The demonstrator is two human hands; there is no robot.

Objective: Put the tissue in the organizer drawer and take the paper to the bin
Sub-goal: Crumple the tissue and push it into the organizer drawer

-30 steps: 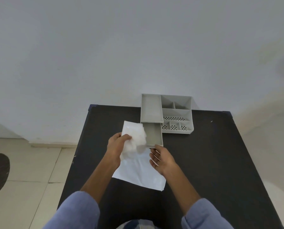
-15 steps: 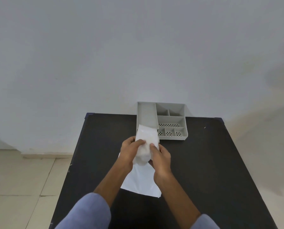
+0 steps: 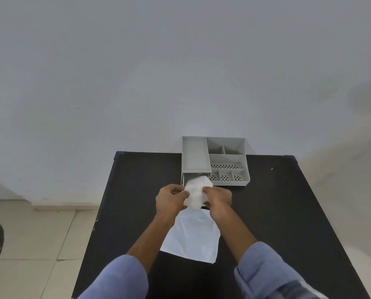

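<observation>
Head view looked down on a black tabletop [image 3: 288, 212] set against a pale wall [image 3: 180, 72]. Both hands met over its middle, bunching a white tissue [image 3: 196, 194] between them. On the left hand [image 3: 169, 200] the fingers [image 3: 183, 193] were curled and pinching the tissue's left edge; on the right hand [image 3: 219, 198] the fingers were closed on its right edge, their tips hidden behind the wad. The tissue sat at the mouth of the pulled-out drawer [image 3: 194, 176], its upper part over the drawer's open tray, its lower part hanging past the front toward the person. The drawer belonged to a grey organizer [image 3: 227, 160] at the far edge of the tabletop, touching the wall, with 1 long tray on top at the left and several smaller compartments at the right, some with dotted holes. A white sheet of paper [image 3: 193, 236] lay flat on the tabletop just below the hands, between the forearms. Blue sleeves [image 3: 264, 268] covered both arms near the bottom edge. Tiled floor [image 3: 40, 234] showed at the left.
</observation>
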